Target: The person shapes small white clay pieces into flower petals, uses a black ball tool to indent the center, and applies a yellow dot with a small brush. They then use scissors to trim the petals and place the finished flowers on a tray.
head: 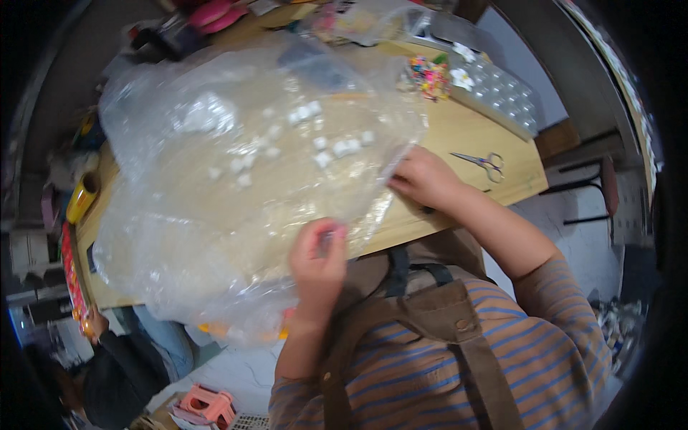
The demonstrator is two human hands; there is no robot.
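Observation:
A large clear plastic bag or sheet (pixel 177 172) spreads over the wooden table (pixel 516 166) and hangs past its near edge. Small white pieces (pixel 344 147) lie scattered within its outline; whether they are inside or beneath the plastic is unclear. My right hand (pixel 427 174) pinches the plastic's right edge between thumb and fingers. Lower and to the left, my left hand (pixel 320 252) is over the plastic with fingers curled towards the thumb. Blur hides what, if anything, is between those fingertips; a pinkish spot shows there.
Small scissors (pixel 484 163) lie right of my right hand. Behind them are a clear tray with round cups (pixel 500 91), white flower shapes (pixel 462 78) and a multicoloured cluster (pixel 430 78). A yellow roll (pixel 83 198) stands at left. Another person's hand (pixel 98 322) touches the table's left end.

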